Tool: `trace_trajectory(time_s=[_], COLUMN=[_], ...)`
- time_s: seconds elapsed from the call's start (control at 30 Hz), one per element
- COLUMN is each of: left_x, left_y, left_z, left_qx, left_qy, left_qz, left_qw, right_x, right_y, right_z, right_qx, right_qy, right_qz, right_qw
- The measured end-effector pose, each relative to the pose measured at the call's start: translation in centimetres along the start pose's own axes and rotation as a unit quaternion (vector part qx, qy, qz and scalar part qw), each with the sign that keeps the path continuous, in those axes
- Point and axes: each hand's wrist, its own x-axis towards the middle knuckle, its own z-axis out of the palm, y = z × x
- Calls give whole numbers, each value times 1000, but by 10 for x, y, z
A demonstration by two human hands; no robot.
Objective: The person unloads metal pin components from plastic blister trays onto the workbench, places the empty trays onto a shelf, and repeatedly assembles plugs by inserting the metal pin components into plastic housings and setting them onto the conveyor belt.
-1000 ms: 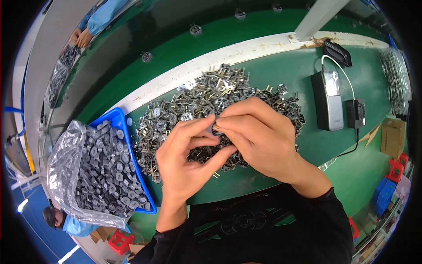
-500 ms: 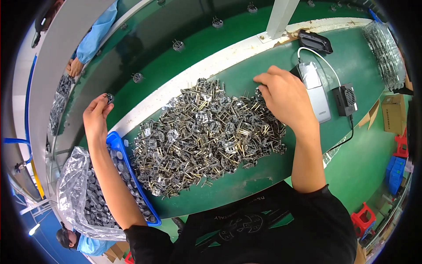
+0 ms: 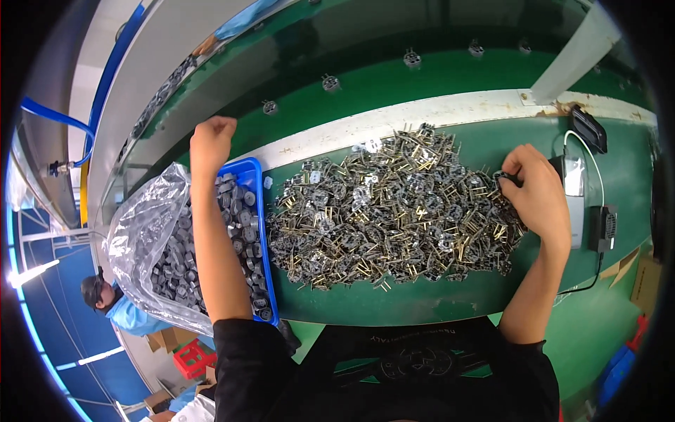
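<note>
A large heap of small dark plug inserts with brass pins (image 3: 394, 218) lies on the green worktable. At its right edge my right hand (image 3: 538, 193) is closed, thumb and forefinger pinching a dark plug insert (image 3: 502, 177). My left hand (image 3: 211, 148) hovers at the white rail, beside the green conveyor belt, its fingers curled together. Whatever they may hold is hidden. Below my left forearm stands a blue bin (image 3: 266, 281) of grey round plug housings (image 3: 242, 218), partly lined with a clear plastic bag (image 3: 144, 232).
Spaced plug pieces (image 3: 330, 83) sit on the conveyor belt (image 3: 450, 70) beyond the white rail (image 3: 316, 137). A grey power bank (image 3: 575, 204), a black adapter (image 3: 603, 228) and cables lie at right. A metal post (image 3: 573, 63) rises at the far right. Another person (image 3: 130, 309) is at left.
The view has swung, shifting the scene rightward. The round piece seen in my left fingertips is out of sight, and those fingers have curled in. My right fingers have closed at the heap's edge.
</note>
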Motion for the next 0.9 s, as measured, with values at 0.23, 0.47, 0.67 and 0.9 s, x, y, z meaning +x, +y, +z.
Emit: trace_trajectory(time_s=[0.23,0.47,0.67,0.9], left_x=[-90,-104,-110,-113], left_y=[7,-11,-2,-23], left_z=[-39,-12,-20,-21], left_qx=[139,174,66,-191], left_qy=[-133,-77,-52,-39], left_qz=[38,180,140,-33], left_qw=[981,965,987,980], right_x=[1,0,0,2], right_y=[-11,-17,-19,-33], right_z=[1,7,14,20], right_qx=[58,48,125,112], right_qy=[29,95,147,144], right_qz=[-20,20,-70,-102], right_qw=[998,994,979,978])
